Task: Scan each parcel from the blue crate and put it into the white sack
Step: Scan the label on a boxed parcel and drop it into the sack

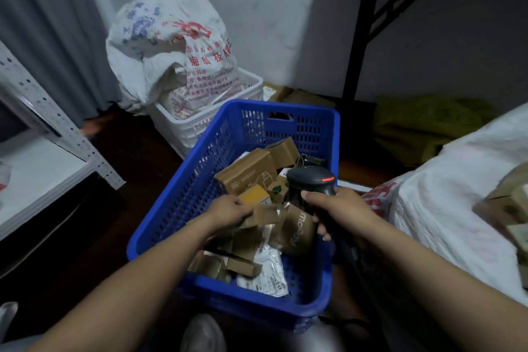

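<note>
blue crate (160,226) has many parcels (245,170), the left hand (231,210) pinches a small brown box (267,216) in it, the right hand (340,209) is curled round the scanner (311,177), so i think the scan comes next, then the white sack (443,209) on the right.

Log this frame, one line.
left hand grips small brown cardboard parcel in blue plastic crate | right hand holds black handheld scanner

Parcel storeroom: blue crate (183,194) of parcels (245,171), white sacks (445,197), metal shelving (57,123).
</note>
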